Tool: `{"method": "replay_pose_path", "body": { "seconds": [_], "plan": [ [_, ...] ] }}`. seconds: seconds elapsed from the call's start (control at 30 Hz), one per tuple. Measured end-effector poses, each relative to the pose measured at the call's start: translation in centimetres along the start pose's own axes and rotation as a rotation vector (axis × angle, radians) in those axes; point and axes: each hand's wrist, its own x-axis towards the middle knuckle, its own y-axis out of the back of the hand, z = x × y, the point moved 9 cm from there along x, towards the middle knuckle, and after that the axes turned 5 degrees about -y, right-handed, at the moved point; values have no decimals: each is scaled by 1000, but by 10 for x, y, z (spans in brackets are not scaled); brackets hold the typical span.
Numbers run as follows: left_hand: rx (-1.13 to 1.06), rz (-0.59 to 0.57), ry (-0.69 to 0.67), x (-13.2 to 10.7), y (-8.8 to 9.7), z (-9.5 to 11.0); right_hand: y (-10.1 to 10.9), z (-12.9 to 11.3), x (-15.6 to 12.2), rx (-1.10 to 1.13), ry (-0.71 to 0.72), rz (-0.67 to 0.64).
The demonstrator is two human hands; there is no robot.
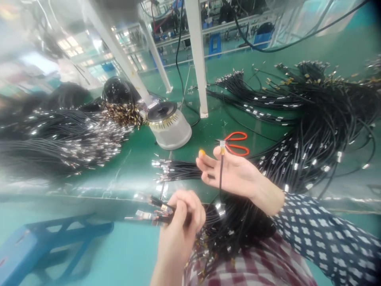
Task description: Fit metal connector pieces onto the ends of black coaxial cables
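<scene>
My left hand is closed round a bunch of black cables whose silvery metal ends stick out to the left. To its upper right, my right hand is turned palm up with its fingers apart. A single black cable runs upright across that palm, its metal connector at the thumb; no grip on it is visible. One fingertip carries a small yellow covering. Just beyond the thumb lie red-handled snips, their tips partly hidden. More black cables drape over my lap.
A row of cables lies on the green tabletop. Behind it stands a pale round device with a dark top. Large cable heaps fill the right, others the left. White posts rise behind; a blue stool stands lower left.
</scene>
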Motion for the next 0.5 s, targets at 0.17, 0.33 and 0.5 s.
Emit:
{"method": "replay_pose_path", "body": {
  "seconds": [0.17, 0.33, 0.5],
  "plan": [
    [-24, 8, 16, 0, 0, -1, -20, 6, -6, -178, 5, -91],
    [-93, 127, 85, 0, 12, -8, -22, -11, -16, -616, 200, -10],
    [-104, 240, 100, -1, 20, -11, -31, -11, -35, -1271, 342, 37]
  ]
}}
